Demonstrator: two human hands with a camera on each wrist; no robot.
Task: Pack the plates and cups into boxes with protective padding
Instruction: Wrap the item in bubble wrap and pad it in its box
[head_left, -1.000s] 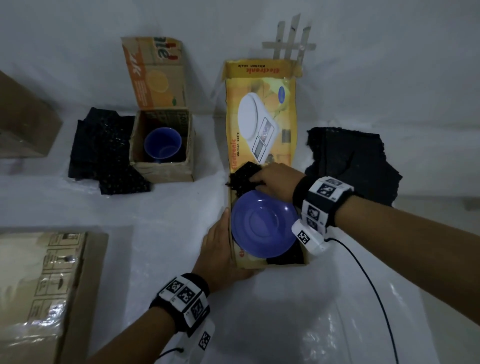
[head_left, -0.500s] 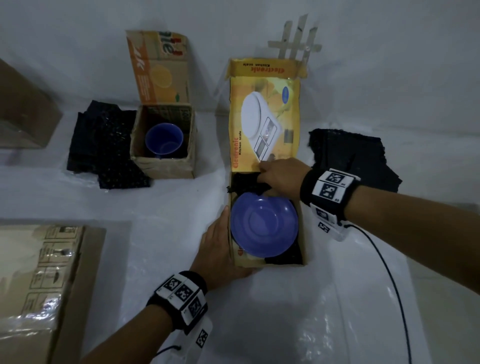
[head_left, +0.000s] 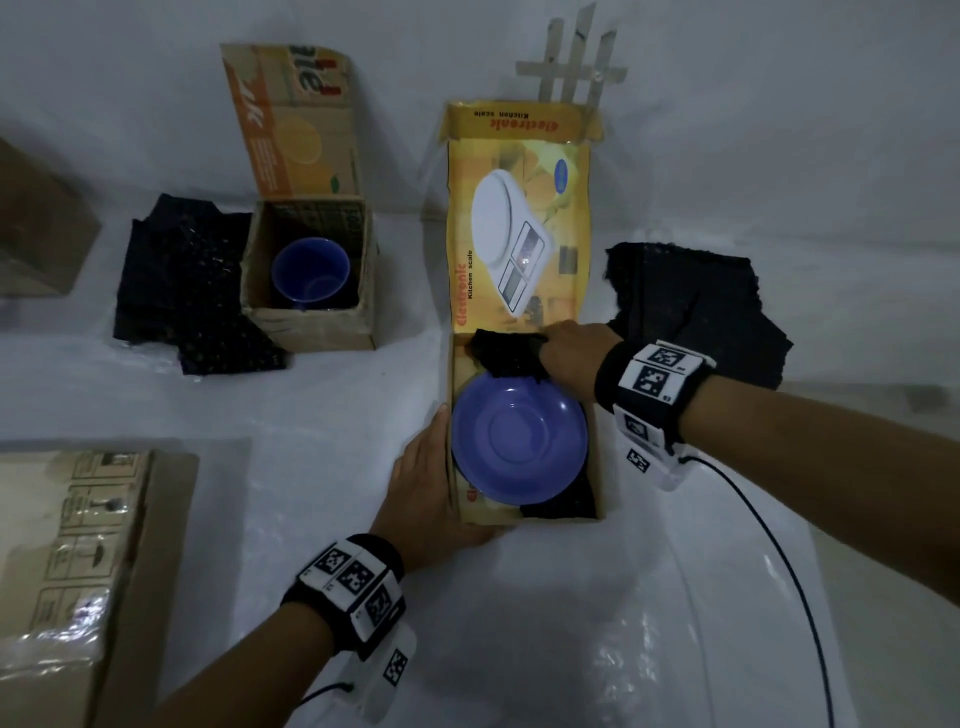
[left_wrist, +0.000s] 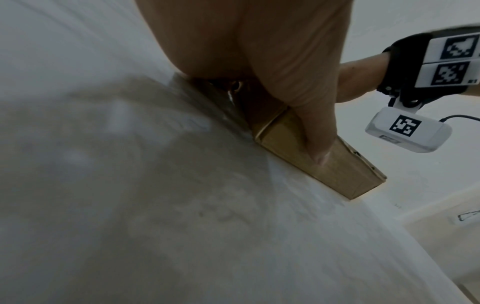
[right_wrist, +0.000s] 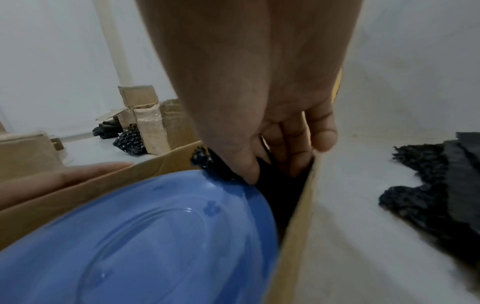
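A blue plate (head_left: 519, 447) (right_wrist: 145, 236) lies in the open yellow kitchen-scale box (head_left: 600, 467) (left_wrist: 298, 148), on black padding. More black padding (head_left: 506, 358) (right_wrist: 207, 164) is bunched at the far end of the box, just behind the plate. My right hand (head_left: 566, 353) (right_wrist: 272, 174) pinches it there with thumb and curled fingers. My left hand (head_left: 421, 488) (left_wrist: 259, 61) lies flat against the box's left wall, with the thumb pressed on the near wall. A blue cup (head_left: 310, 275) stands in a small brown box (head_left: 311, 327) at the back left.
Black bubble wrap (head_left: 192, 291) lies left of the cup box, and another black sheet (head_left: 696, 312) lies right of the yellow box. A large cardboard box (head_left: 78, 545) sits at the near left. The yellow lid (head_left: 519, 208) stands upright at the back. A cable (head_left: 779, 571) trails from my right wrist.
My right wrist has swung out to the right, off the plate's edge, while the fingers stay on the padding at the far end. The left hand has kept its place.
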